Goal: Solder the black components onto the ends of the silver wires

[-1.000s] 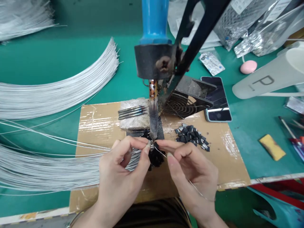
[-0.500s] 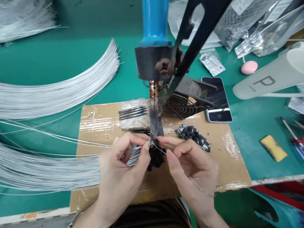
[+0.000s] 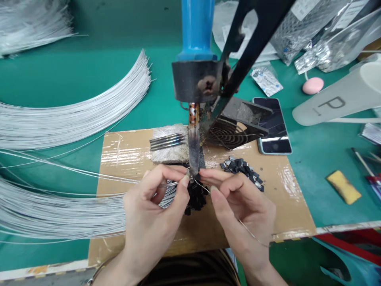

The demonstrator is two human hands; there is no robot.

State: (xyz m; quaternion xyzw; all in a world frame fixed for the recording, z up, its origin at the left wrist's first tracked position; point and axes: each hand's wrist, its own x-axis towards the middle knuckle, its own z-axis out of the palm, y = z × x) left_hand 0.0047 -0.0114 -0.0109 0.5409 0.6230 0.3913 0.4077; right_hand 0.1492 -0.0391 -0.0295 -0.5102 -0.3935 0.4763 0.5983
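Note:
A soldering iron with a blue handle points straight down, its dark tip between my fingertips. My left hand is closed in a pinch just left of the tip. In that pinch is the end of thin white wires trailing off to the left; a tiny metallic piece shows there, too small to name. My right hand holds a thin strand of solder wire, which reaches the tip and loops out across the palm. Below the tip lies a heap of small black parts.
Bundles of white wires curve across the green table. A cardboard sheet lies under the hands. Around the iron are its black stand arm, a fan, another pile of black parts, a phone and a yellow sponge.
The whole view has shifted slightly to the right. Both hands keep the same pinch at the iron's tip, with hardly any movement.

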